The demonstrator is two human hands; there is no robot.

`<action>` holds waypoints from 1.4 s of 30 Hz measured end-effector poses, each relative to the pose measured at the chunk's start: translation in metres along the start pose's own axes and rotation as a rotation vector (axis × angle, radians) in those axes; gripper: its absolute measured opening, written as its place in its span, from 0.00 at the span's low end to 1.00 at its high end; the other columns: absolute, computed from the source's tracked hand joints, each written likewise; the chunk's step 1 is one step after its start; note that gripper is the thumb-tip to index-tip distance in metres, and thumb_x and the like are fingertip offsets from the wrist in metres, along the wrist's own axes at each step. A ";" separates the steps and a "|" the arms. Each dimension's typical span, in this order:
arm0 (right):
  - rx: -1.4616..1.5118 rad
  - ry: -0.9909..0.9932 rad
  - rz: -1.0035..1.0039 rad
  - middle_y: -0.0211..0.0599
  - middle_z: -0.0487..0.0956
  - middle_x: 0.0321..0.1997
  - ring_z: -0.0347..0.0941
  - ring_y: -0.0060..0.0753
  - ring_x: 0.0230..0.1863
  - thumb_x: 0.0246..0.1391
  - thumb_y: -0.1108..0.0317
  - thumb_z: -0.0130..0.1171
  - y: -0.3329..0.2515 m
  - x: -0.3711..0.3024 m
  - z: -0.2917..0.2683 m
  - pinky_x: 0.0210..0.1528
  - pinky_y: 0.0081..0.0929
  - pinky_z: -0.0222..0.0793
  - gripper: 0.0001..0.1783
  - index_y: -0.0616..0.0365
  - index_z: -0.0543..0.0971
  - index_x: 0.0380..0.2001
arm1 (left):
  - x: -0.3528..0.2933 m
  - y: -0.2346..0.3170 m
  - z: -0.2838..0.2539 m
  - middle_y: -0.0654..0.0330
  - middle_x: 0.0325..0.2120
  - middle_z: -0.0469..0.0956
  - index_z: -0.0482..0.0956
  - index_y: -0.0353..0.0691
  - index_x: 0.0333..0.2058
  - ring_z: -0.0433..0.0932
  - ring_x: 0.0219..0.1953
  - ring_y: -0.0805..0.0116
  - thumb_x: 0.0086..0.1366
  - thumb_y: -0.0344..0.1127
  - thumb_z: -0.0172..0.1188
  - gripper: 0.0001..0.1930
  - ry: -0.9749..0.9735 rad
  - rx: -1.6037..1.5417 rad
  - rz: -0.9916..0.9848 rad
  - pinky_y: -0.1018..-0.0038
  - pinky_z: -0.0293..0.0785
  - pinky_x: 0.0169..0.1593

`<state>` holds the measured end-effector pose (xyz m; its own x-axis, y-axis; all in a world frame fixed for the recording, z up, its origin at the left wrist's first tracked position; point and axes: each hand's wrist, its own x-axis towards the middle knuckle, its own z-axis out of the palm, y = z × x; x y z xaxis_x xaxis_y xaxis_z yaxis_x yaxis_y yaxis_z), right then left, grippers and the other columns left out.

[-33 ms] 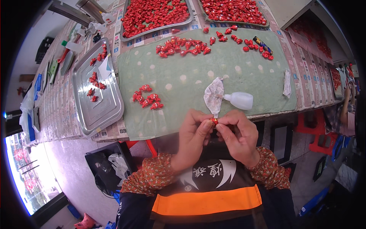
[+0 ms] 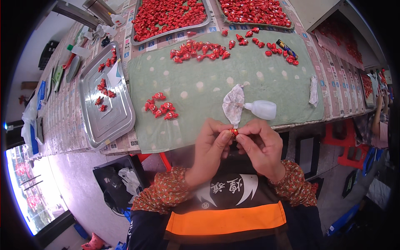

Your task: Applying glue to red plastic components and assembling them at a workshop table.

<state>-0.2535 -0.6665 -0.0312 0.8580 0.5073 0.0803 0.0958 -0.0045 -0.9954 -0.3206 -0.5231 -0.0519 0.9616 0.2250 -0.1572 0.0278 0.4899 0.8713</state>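
Just off the table's front edge, my left hand [image 2: 213, 141] and my right hand [image 2: 262, 146] pinch one small red-and-gold piece [image 2: 233, 132] between thumbs and fingertips. The fingers hide most of it. Right beyond lies a crumpled pale cloth [image 2: 233, 104], its narrow end reaching down to the fingertips. A white squeeze bottle [image 2: 263, 109] rests on its side, nozzle touching or overlapping the cloth. To the left sits a small cluster of red pieces [image 2: 160, 109], and farther back a larger pile of them [image 2: 196, 52] on the green dotted mat [image 2: 191, 102].
A metal tray [image 2: 93, 121] with several red pieces stands at the left. Two full trays, one left [image 2: 171, 18] and one right [image 2: 255, 12], line the back. A dark pen-like tube [image 2: 287, 49] and a folded white cloth [image 2: 313, 91] lie rightward. Red stools [image 2: 343, 139] stand below.
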 end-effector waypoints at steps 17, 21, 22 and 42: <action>0.757 -0.139 0.475 0.33 0.78 0.28 0.75 0.17 0.25 0.55 0.76 0.61 0.000 -0.015 -0.004 0.23 0.16 0.75 0.07 0.61 0.72 0.32 | -0.024 -0.010 -0.012 0.55 0.42 0.68 0.67 0.37 0.47 0.69 0.37 0.74 0.70 0.28 0.48 0.09 -0.174 0.175 0.231 0.80 0.69 0.39; 0.783 -0.107 0.407 0.32 0.78 0.28 0.74 0.16 0.24 0.56 0.77 0.60 -0.002 -0.025 -0.001 0.22 0.15 0.73 0.06 0.60 0.72 0.31 | -0.031 -0.014 -0.014 0.53 0.41 0.68 0.64 0.36 0.44 0.67 0.42 0.72 0.70 0.32 0.49 0.08 -0.169 0.256 0.267 0.74 0.63 0.50; 0.834 -0.121 0.394 0.31 0.78 0.28 0.74 0.16 0.24 0.56 0.77 0.60 -0.004 -0.028 -0.002 0.21 0.15 0.73 0.06 0.60 0.72 0.31 | -0.033 -0.014 -0.013 0.53 0.41 0.68 0.64 0.36 0.44 0.67 0.42 0.72 0.70 0.32 0.49 0.08 -0.206 0.252 0.251 0.74 0.63 0.50; 0.571 0.081 -0.230 0.36 0.73 0.24 0.72 0.22 0.30 0.47 0.79 0.62 -0.034 -0.087 -0.023 0.33 0.24 0.69 0.12 0.61 0.66 0.26 | -0.067 0.017 0.043 0.57 0.37 0.70 0.62 0.43 0.41 0.71 0.42 0.69 0.68 0.48 0.56 0.17 -0.290 0.508 0.352 0.66 0.67 0.50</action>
<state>-0.3195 -0.7299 -0.0027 0.8854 0.3732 0.2772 0.0170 0.5699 -0.8215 -0.3726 -0.5661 -0.0062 0.9692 0.0294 0.2443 -0.2430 -0.0433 0.9691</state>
